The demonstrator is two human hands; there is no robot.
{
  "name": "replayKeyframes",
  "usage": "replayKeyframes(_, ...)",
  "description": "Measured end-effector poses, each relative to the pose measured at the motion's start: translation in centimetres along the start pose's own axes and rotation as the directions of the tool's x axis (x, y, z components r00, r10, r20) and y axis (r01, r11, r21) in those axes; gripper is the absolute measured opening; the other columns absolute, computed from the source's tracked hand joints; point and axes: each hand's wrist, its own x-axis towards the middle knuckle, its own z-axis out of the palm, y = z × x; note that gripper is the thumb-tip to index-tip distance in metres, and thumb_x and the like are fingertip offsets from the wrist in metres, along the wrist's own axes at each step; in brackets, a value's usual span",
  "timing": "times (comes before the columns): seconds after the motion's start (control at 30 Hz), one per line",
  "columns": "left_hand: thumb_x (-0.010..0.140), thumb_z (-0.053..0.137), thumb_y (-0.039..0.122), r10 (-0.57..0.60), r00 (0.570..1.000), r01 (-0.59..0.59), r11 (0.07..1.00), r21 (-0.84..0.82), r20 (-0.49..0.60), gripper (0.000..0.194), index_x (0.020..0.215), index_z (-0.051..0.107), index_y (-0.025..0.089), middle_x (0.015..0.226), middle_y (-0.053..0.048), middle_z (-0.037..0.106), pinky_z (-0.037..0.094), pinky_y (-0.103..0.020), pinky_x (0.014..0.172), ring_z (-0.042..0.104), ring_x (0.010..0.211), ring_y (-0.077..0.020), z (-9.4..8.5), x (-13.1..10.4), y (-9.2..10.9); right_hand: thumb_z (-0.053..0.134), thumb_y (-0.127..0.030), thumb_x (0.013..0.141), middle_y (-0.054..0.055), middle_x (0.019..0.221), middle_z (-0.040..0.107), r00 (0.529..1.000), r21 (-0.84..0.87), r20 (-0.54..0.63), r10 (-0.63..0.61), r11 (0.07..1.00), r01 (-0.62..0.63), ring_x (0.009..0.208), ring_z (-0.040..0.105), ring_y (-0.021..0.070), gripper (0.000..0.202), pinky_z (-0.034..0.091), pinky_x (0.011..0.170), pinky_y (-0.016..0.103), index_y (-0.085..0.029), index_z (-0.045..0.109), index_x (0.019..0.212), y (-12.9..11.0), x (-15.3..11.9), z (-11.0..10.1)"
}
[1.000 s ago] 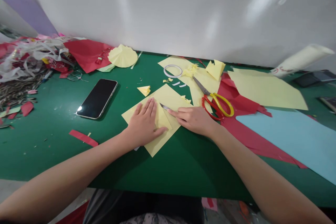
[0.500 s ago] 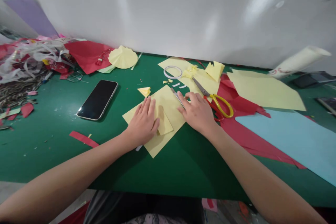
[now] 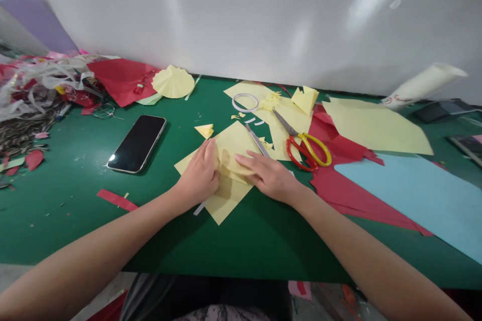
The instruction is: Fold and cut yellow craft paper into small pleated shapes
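Note:
A pale yellow square sheet (image 3: 221, 208) lies turned cornerwise on the green table, with a smaller folded piece of yellow paper (image 3: 230, 173) on top of it. My left hand (image 3: 199, 171) is closed on the left part of the folded paper, fingers curled together. At its right end my right hand (image 3: 269, 173) has its fingers and thumb on the paper, which bows up slightly between the hands. Just beyond the right fingers lies a slim silver tool (image 3: 258, 140), its kind unclear. A small pleated yellow paper piece (image 3: 205, 131) rests beyond my left hand.
Scissors (image 3: 299, 140) with red and yellow handles lie to the right, near red paper (image 3: 339, 188) and a light blue sheet (image 3: 417, 190). A tape roll (image 3: 245, 103) sits farther back. On the left are a phone (image 3: 137, 143) and a heap of scraps (image 3: 56, 80).
My right hand has moved from beside the silver tool down and left onto the folded paper. My left fingers have gone from lying flat to curled around it.

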Motion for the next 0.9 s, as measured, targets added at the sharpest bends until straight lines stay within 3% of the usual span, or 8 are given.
replayKeyframes(0.07, 0.072, 0.037, 0.019, 0.0, 1.0, -0.001, 0.999, 0.034, 0.011, 0.059, 0.125, 0.017, 0.002, 0.128, -0.022, 0.031, 0.027, -0.043, 0.099, 0.02, 0.124, -0.0285, -0.2, 0.0, 0.2, 0.037, -0.021, 0.083, 0.006, 0.097, 0.063, 0.975, 0.078, -0.126, 0.184, 0.981, -0.175, 0.092, 0.058, 0.0173, 0.027, 0.048, 0.077, 0.032, -0.019, 0.055, 0.102, 0.0, 0.0, -0.4)
replayKeyframes(0.17, 0.074, 0.045, 0.036, -0.008, 1.0, 0.006, 0.996, 0.087, 0.023, 0.064, 0.124, 0.022, 0.003, 0.128, -0.02, 0.034, 0.025, -0.041, 0.101, 0.022, 0.124, -0.029, -0.3, 0.0, 0.3, 0.045, -0.03, 0.079, 0.005, 0.078, 0.065, 0.842, 0.256, -0.203, 0.5, 0.857, -0.447, 0.07, 0.063, 0.0192, 0.021, 0.05, 0.058, 0.03, -0.017, 0.057, 0.089, 0.3, 0.1, -0.9)
replayKeyframes(0.23, 0.073, 0.049, 0.041, -0.008, 1.0, 0.006, 0.995, 0.095, 0.023, 0.067, 0.123, 0.024, 0.004, 0.127, -0.018, 0.035, 0.025, -0.04, 0.101, 0.024, 0.123, -0.0283, -0.3, 0.1, 0.3, 0.047, -0.034, 0.078, 0.005, 0.078, 0.063, 0.765, 0.458, -0.17, 0.621, 0.737, -0.497, 0.061, 0.063, 0.0182, 0.024, 0.05, 0.053, 0.03, -0.017, 0.052, 0.094, 0.9, 0.2, -1.1)
replayKeyframes(0.33, 0.073, 0.052, 0.042, -0.003, 1.0, 0.003, 0.998, 0.066, -0.001, 0.066, 0.121, 0.027, 0.006, 0.124, -0.017, 0.038, 0.027, -0.04, 0.1, 0.027, 0.121, -0.0275, -0.2, 0.2, 0.1, 0.048, -0.035, 0.076, 0.006, 0.084, 0.061, 0.692, 0.65, -0.134, 0.71, 0.59, -0.479, 0.055, 0.063, 0.0174, 0.038, 0.05, 0.048, 0.029, -0.019, 0.038, 0.11, 1.9, 0.2, -0.9)
replayKeyframes(0.5, 0.071, 0.057, 0.037, 0.0, 0.999, -0.001, 1.0, -0.015, -0.04, 0.06, 0.117, 0.028, 0.011, 0.118, -0.014, 0.042, 0.032, -0.041, 0.095, 0.034, 0.114, -0.0257, -0.2, 0.3, 0.0, 0.037, -0.028, 0.082, 0.006, 0.086, 0.059, 0.712, 0.657, -0.078, 0.697, 0.574, -0.489, 0.064, 0.064, 0.019, 0.043, 0.046, 0.039, 0.025, -0.024, 0.023, 0.123, 2.8, -0.3, -0.6)
replayKeyframes(0.7, 0.07, 0.059, 0.022, -0.014, 0.991, 0.002, 0.996, -0.094, -0.13, 0.051, 0.112, 0.031, 0.018, 0.109, -0.009, 0.047, 0.04, -0.038, 0.084, 0.044, 0.101, -0.0213, -0.7, 0.2, 0.2, 0.033, -0.015, 0.08, 0.007, 0.111, 0.049, 0.74, 0.621, -0.151, 0.655, 0.645, -0.445, 0.072, 0.063, 0.0152, 0.05, 0.052, 0.061, 0.032, -0.031, 0.015, 0.125, 3.3, -0.5, -0.6)
replayKeyframes(0.8, 0.071, 0.056, 0.013, -0.036, 0.979, 0.016, 0.995, -0.103, -0.198, 0.039, 0.105, 0.038, 0.019, 0.09, -0.005, 0.053, 0.044, -0.033, 0.074, 0.05, 0.087, -0.0181, -1.1, 0.2, 0.3, 0.032, -0.012, 0.079, 0.009, 0.114, 0.044, 0.719, 0.509, -0.235, 0.654, 0.713, -0.482, 0.071, 0.061, 0.0145, 0.051, 0.051, 0.064, 0.034, -0.03, 0.017, 0.124, 3.9, -0.8, -0.8)
replayKeyframes(0.9, 0.072, 0.052, 0.009, -0.013, 0.975, -0.018, 0.991, -0.133, -0.223, 0.025, 0.094, 0.045, 0.018, 0.072, 0.0, 0.052, 0.044, -0.028, 0.065, 0.052, 0.072, -0.014, -1.3, 0.3, 0.3, 0.042, -0.018, 0.075, 0.011, 0.107, 0.043, 0.66, 0.257, -0.413, 0.628, 0.775, -0.577, 0.08, 0.056, 0.0221, 0.05, 0.048, 0.063, 0.04, -0.026, 0.025, 0.122, 3.9, -1.0, -1.3)
